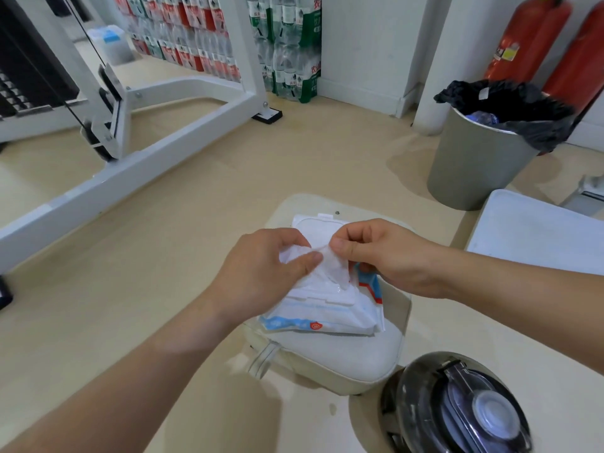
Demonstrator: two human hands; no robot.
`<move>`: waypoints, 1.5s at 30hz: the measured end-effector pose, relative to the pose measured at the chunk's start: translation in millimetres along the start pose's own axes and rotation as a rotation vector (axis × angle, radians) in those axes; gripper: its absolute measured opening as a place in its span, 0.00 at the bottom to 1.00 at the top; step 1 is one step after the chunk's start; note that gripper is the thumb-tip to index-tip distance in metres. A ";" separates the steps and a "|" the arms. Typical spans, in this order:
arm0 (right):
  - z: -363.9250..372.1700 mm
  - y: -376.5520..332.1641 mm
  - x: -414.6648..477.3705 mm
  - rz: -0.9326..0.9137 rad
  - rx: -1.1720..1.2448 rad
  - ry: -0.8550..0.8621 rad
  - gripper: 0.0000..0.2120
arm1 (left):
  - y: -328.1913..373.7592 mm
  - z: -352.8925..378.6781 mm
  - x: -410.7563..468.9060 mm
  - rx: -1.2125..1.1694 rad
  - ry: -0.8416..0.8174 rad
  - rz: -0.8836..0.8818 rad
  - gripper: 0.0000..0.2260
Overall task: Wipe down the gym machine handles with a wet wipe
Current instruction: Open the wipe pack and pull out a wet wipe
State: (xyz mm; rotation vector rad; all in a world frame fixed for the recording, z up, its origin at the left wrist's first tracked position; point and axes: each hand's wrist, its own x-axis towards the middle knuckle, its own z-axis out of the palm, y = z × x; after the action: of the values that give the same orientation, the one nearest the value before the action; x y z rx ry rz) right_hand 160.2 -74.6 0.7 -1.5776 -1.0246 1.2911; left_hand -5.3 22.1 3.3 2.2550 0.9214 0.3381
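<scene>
Fingers (310, 258) of the left hand (261, 266) pinched the wet wipe (330, 268) at frame centre. The right hand (382, 253) pinched the same wipe just beside them, thumbs close together. The wipe was crumpled and hung over the open wipe pack (327, 312), whose flap stood up behind the hands. The pack lay on a pale cushioned seat (343, 361), lower centre. The white gym machine frame (147, 152) stood on the floor at upper left, well apart from the wipe. A grey bin (474, 158) with a black liner stood upper right, with red fire extinguishers (526, 37) behind it. Bottled water packs (284, 44) were stacked top centre. A dark bottle lid (457, 403) sat lower right.
</scene>
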 end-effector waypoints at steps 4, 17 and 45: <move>-5.3 1.6 -0.7 -0.001 -0.020 -0.035 0.01 | -5.5 0.4 2.7 -0.114 0.095 0.014 0.09; -16.1 -12.1 -0.5 0.030 0.155 0.023 0.07 | 6.0 3.8 -2.9 0.122 0.037 -0.035 0.06; -44.5 -45.7 -6.9 0.000 0.317 0.315 0.11 | 10.7 8.2 -1.9 0.029 0.094 0.072 0.17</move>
State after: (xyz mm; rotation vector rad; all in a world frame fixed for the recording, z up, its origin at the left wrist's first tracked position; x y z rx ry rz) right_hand 199.3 -71.2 51.5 -1.4740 -0.5920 1.0974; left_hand 2.7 11.2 4.4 2.3194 0.8994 0.4696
